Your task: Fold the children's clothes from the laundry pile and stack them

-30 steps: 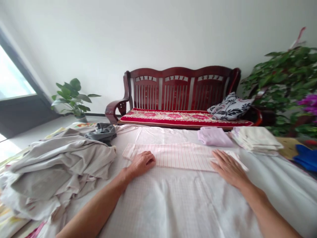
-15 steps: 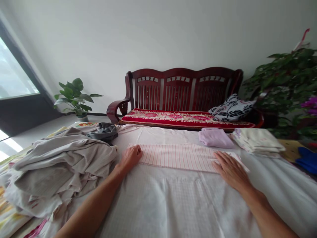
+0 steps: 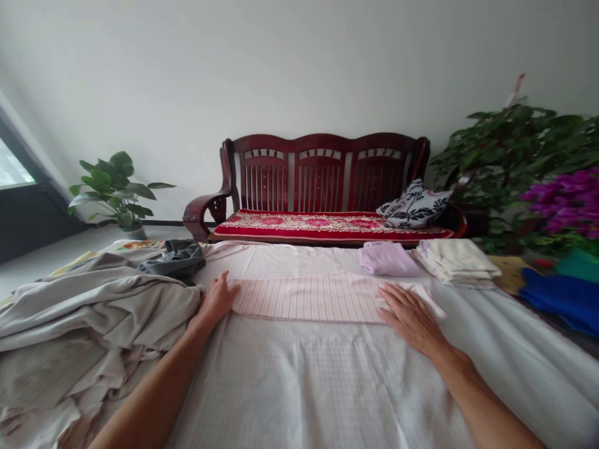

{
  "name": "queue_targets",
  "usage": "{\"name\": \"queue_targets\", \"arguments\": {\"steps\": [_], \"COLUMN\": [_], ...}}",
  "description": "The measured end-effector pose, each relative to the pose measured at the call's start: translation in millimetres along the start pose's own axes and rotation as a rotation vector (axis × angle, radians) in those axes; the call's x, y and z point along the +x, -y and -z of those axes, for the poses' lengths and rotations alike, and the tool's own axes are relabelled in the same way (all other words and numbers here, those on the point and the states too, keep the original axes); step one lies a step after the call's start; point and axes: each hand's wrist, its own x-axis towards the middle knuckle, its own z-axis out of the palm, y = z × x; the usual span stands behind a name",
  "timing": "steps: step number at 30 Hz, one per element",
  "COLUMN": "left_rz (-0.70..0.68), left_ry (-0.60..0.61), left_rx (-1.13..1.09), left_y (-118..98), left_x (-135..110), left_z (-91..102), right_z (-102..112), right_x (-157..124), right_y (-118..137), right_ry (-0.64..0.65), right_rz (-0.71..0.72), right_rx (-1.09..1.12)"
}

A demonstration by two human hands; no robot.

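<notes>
A pink-and-white striped cloth garment point(image 3: 309, 298), folded into a long flat strip, lies across the white sheet point(image 3: 299, 386) in front of me. At its left end is my left hand point(image 3: 219, 301), thumb and fingers apart, touching the edge of the cloth. My right hand point(image 3: 412, 317) rests flat on the strip near its right end, fingers stretched out. Part of that end is hidden beneath the palm. What kind of garment it is cannot be made out.
Left of my arm is a heap of loose grey and beige clothes point(image 3: 107, 312), topped by a dark grey piece point(image 3: 175, 259). Folded lilac cloth point(image 3: 388, 258) and a folded cream stack point(image 3: 458, 263) lie at the back right. Blue cloth point(image 3: 561, 302) sits farther right. A wooden bench point(image 3: 322, 168) stands behind.
My left hand has gone from curled fingers on the strip's left end to opened fingers at its edge. My right hand stays flat on the cloth. The view has turned slightly right.
</notes>
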Motion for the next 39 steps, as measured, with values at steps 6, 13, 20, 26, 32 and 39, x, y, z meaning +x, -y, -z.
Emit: {"name": "queue_targets", "arguments": {"steps": [6, 13, 20, 26, 32, 39], "left_rz": [0.144, 0.178, 0.168, 0.160, -0.210, -0.599], "left_ry": [0.187, 0.391, 0.670, 0.836, 0.511, 0.250], "left_rx": [-0.497, -0.897, -0.989, -1.072, -0.761, -0.316], "left_y": [-23, -114, -160, -163, -155, -125], "left_x": [0, -37, -83, -95, -90, -76], "left_z": [12.6, -17.5, -100.3, -102.8, -87.8, -104.0], "right_z": [22, 45, 45, 40, 32, 44], "right_x": [14, 31, 31, 33, 43, 46], "right_y": [27, 102, 149, 157, 128, 40], "right_ry": [-0.126, 0.173, 0.393, 0.237, -0.032, -0.243], "right_rz": [-0.035, -0.412, -0.445, -0.507, -0.596, -0.679], "right_rx": [0.329, 1.229, 1.719, 1.449, 1.218, 0.970]}}
